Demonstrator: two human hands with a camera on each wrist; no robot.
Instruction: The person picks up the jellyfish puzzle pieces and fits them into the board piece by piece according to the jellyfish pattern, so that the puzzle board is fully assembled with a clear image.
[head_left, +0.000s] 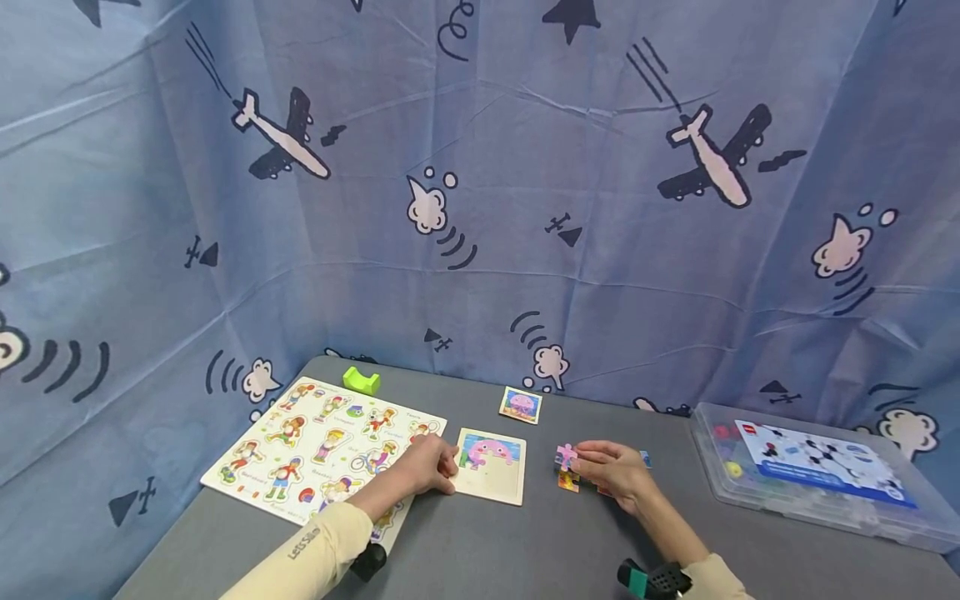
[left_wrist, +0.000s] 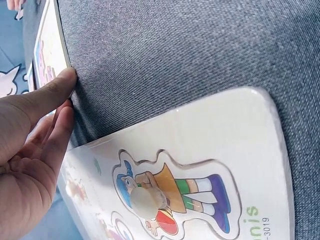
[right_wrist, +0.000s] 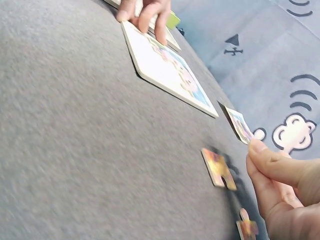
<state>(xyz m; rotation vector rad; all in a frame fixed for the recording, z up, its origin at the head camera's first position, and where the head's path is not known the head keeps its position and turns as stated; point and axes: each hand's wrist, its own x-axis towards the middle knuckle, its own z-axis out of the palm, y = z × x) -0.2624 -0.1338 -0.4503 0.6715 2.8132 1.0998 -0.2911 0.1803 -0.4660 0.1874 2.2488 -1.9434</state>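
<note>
One pink puzzle piece (head_left: 566, 456) is pinched in the right hand (head_left: 617, 472)

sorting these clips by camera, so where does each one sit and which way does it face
Head: on the head, facing forward and down at the grey table; left hand, right hand and cream sleeves show.
Left wrist: on that wrist, facing a white rectangular cartoon-figure board; mainly the left hand shows.
Right wrist: on that wrist, facing across the table; both hands show.
Head and right wrist share the square pale wooden puzzle tray.
</note>
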